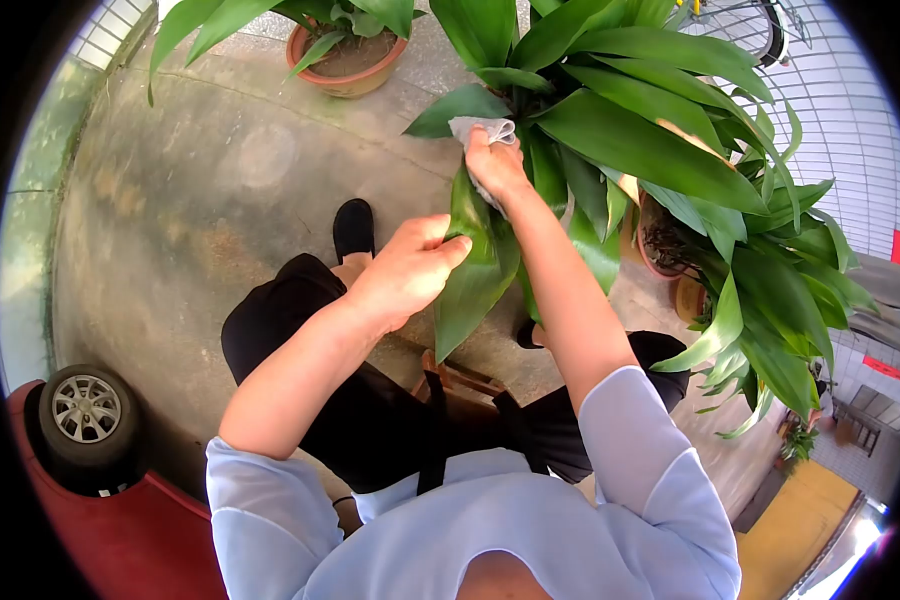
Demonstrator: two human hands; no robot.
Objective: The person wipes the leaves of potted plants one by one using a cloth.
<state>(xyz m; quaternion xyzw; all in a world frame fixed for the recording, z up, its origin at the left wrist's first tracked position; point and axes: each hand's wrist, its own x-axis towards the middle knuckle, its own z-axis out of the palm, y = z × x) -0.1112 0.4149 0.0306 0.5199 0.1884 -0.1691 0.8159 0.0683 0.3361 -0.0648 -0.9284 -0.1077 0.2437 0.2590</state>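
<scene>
A broad green leaf hangs in front of me, its tip pointing down toward my lap. My left hand pinches the leaf's left edge between thumb and fingers. Higher on the same leaf, my right hand is closed round a white cloth, which lies against the leaf's surface; whether it is cloth or tissue is hard to tell. The leaf belongs to a large potted plant with many long leaves, some with brown, dried patches. Part of its stem area is hidden behind the leaves.
Another potted plant stands at the upper left on the concrete floor. More leafy plants in pots crowd the right side. A red car with a visible wheel is at the lower left. A wooden stool is beneath me.
</scene>
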